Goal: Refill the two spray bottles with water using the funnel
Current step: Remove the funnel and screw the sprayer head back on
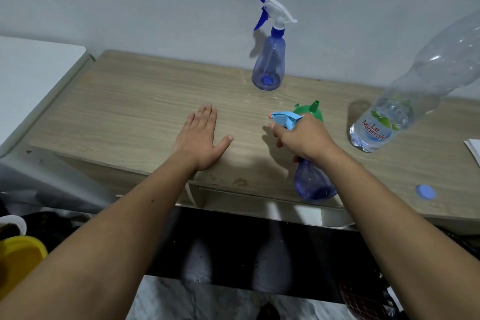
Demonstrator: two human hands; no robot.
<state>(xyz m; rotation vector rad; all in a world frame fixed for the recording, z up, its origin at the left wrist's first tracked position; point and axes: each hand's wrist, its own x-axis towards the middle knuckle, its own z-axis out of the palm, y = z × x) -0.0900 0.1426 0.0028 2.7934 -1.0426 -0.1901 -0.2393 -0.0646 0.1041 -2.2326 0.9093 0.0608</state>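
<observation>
My right hand (305, 139) is closed around the neck of a blue spray bottle (313, 184) with a light-blue trigger head, standing near the table's front edge. A green funnel (310, 109) lies upside down, spout up, just behind that hand. A second blue spray bottle (268, 65) with a white and blue trigger stands upright at the back by the wall. A large clear water bottle (405, 101) with little water in it stands at the right, uncapped. My left hand (201, 138) lies flat and spread on the wooden table (130, 112), holding nothing.
A light-blue bottle cap (425, 192) lies on the table's front right. White paper (474, 148) pokes in at the right edge. A white surface (31, 73) adjoins the table on the left. A yellow container (18, 257) sits low left.
</observation>
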